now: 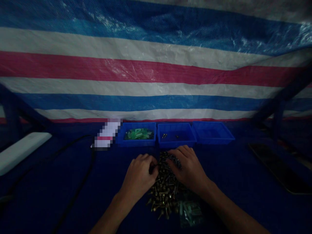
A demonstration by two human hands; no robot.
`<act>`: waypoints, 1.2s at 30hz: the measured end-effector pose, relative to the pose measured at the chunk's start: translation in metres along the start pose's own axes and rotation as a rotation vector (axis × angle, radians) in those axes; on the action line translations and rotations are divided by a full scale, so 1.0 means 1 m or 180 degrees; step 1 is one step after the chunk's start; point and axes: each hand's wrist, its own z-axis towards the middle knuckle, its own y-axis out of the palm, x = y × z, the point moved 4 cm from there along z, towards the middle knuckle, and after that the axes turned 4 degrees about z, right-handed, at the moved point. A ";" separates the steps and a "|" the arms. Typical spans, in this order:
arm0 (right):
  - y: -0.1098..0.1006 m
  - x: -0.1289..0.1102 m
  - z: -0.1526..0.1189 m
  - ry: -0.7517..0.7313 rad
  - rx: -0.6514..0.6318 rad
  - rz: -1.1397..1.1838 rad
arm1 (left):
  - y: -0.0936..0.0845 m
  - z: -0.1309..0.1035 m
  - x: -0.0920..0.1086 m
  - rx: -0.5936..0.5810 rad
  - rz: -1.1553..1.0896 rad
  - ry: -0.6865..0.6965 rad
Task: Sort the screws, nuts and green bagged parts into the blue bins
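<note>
A heap of small brass-coloured and dark metal screws (163, 191) lies on the dark blue table in front of me. At the heap's upper left edge is my left hand (142, 172), its fingers curled in and thumb pressed against them; whatever they pinch is too dark to make out. My right hand (188, 167) reaches over the upper right of the heap, thumb and fingers apart around loose screws, with no firm grip visible. A clear bag of pale green plastic pieces (191, 213) rests against the heap's lower right side.
Three blue trays stand behind the heap: the left tray (138, 143) holds green packets, the middle tray (176, 142) a few screws, beside the right tray (214, 142). A phone-like dark slab (280, 169) lies right; a white bar (23, 151), cable (81, 182) and blurred paper (107, 135) lie left.
</note>
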 end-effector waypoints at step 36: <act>-0.040 -0.013 0.001 -0.0444 0.0732 0.0900 | -0.032 -0.009 -0.024 -0.0321 -0.0521 0.0215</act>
